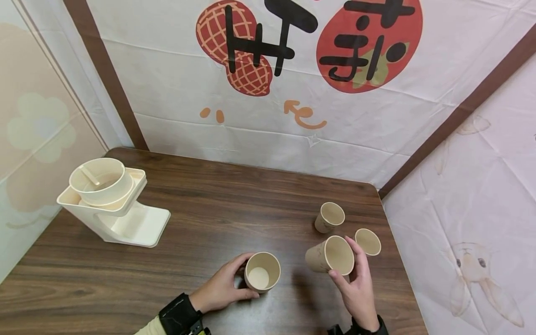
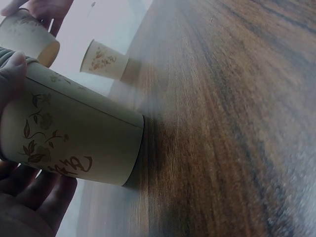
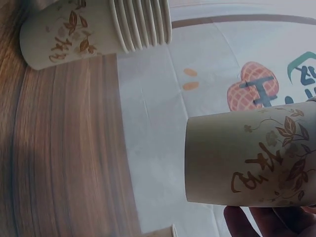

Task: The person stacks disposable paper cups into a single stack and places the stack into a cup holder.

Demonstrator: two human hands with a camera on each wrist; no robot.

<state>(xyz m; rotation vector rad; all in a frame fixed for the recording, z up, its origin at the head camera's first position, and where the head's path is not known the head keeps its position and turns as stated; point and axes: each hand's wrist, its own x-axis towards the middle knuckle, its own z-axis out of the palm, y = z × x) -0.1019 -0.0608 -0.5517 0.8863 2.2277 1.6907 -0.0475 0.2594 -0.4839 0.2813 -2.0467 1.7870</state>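
My left hand (image 1: 222,286) grips a stack of nested paper cups (image 1: 262,272) standing on the table. Several rims show on this stack in the right wrist view, and the lowest cup carries a brown floral print in the left wrist view. To the right, my right hand (image 1: 359,291) holds a single paper cup (image 1: 319,258), tilted and raised off the table, between thumb and fingers. Just beyond it stands another paper cup (image 1: 331,217). A further cup (image 1: 369,242) sits partly hidden behind the right hand's fingers.
At the far left of the wooden table (image 1: 201,209) stands a cream-coloured stand (image 1: 138,228) holding a round cream bowl-like container (image 1: 100,188) with a stick-like piece inside. Printed fabric walls (image 1: 167,93) rise behind the table and on both sides.
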